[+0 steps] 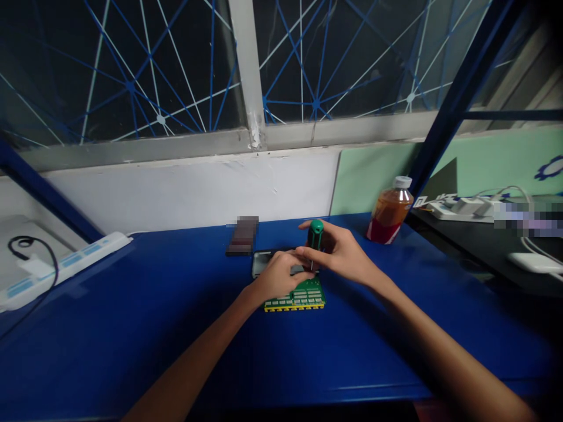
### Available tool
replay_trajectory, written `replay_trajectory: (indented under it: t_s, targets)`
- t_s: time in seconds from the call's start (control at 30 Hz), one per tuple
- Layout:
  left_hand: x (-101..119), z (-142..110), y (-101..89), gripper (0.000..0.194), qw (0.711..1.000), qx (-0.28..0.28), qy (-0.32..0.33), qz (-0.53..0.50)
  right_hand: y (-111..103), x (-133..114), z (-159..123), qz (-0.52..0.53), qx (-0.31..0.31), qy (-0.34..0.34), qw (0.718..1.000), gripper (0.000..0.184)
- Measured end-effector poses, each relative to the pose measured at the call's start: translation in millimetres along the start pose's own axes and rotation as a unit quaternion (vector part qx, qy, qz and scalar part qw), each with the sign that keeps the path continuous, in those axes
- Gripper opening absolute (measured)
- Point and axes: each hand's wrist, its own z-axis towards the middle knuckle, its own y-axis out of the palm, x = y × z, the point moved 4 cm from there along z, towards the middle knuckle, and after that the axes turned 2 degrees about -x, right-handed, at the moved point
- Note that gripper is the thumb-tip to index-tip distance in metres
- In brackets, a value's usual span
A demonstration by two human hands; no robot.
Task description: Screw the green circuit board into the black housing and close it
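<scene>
My right hand [343, 253] is closed around a screwdriver [315, 231] with a green and black handle. The screwdriver stands upright, its shaft pointing down at the far part of a green circuit board [303, 294]. Pale rectangular parts sit in rows on the board, and a yellow strip runs along its near edge. My left hand [279, 274] rests over the board's left side, fingers pinched together close to the screwdriver's tip. What those fingers hold, if anything, is hidden. Behind the left hand lies a dark shallow tray [259, 265], partly covered.
A dark flat rectangular object [243, 237] lies farther back on the blue table [176, 328]. At the right rear stands a drink bottle [390, 211]. A white power strip [70, 266] with a black cable lies at the left. Chargers and cables [479, 205] crowd the black surface at right.
</scene>
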Motion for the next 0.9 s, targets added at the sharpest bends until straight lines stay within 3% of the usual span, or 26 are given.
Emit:
replay_trajectory:
  t_s: [0.17, 0.67, 0.9]
  targets:
    - [0.2, -0.8, 1.2, 0.020, 1.000, -0.012, 0.016, -0.009, -0.2, 0.0, 0.0, 0.006, -0.004, 0.007, 1.000, 0.045]
    - [1.2, 0.7, -1.1, 0.012, 1.000, 0.022, 0.002, -0.018, -1.1, 0.3, 0.5, -0.021, 0.016, -0.008, 1.000, 0.041]
    - [0.3, 0.8, -1.6, 0.014, 1.000, 0.017, 0.018, -0.005, -3.2, -0.3, 0.1, 0.001, 0.048, -0.016, 0.999, 0.036]
